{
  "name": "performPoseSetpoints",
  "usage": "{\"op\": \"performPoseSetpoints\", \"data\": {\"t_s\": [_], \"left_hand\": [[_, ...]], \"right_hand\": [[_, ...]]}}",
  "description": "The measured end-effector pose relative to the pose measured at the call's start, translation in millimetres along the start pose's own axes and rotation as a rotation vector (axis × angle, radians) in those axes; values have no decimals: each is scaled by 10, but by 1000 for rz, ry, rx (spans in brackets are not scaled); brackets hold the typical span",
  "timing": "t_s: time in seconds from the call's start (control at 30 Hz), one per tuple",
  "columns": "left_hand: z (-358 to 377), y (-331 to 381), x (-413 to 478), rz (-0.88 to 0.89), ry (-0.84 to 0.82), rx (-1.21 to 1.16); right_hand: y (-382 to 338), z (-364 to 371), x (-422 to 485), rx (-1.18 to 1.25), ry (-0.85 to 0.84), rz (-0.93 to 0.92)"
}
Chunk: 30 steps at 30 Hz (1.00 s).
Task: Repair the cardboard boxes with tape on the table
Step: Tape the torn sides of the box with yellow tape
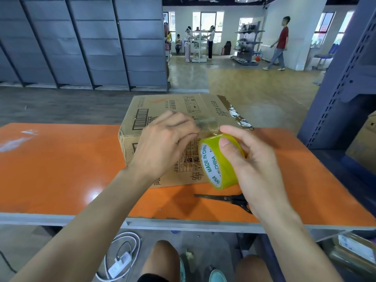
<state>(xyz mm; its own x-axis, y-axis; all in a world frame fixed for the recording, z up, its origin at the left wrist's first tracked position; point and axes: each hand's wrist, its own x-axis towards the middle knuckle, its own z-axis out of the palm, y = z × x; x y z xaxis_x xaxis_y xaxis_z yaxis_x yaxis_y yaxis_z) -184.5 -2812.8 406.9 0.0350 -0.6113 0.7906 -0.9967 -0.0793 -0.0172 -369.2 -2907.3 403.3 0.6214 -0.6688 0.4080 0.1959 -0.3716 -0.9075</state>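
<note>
Left hand [162, 143] pinches clear strip [207, 123] on printed box [162, 104]; right hand [258, 167] grasps yellow roll [215, 167].

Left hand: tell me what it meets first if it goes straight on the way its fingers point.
The left hand, pinching the tape end, would likely meet the cardboard box top first; depth is unclear.

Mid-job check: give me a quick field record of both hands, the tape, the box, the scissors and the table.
left hand: pinches tape strip pulled out over the box top
right hand: grips tape roll, thumb on its outer face
cardboard box: on the table, older shiny tape along its right edge
scissors: blades together, flat on table, handles under right hand
table: orange top
</note>
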Motion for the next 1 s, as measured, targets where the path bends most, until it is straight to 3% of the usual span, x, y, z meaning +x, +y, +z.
{"op": "performPoseSetpoints", "data": {"t_s": [0.33,0.6,0.73,0.83,1.0], "left_hand": [[-13,15,-21,-23,-85,-13],[-165,74,322,-176,-347,-26],[-20,18,546,-133,-499,-34],[46,14,603,-143,-653,101],[85,49,615,-208,-675,132]], "right_hand": [[102,25,-56,0,-1,-15],[205,93,-84,-37,3,-15],[220,86,-103,-39,-16,-4],[207,80,-107,-41,-25,-2],[188,115,-131,-42,-13,-1]]}}
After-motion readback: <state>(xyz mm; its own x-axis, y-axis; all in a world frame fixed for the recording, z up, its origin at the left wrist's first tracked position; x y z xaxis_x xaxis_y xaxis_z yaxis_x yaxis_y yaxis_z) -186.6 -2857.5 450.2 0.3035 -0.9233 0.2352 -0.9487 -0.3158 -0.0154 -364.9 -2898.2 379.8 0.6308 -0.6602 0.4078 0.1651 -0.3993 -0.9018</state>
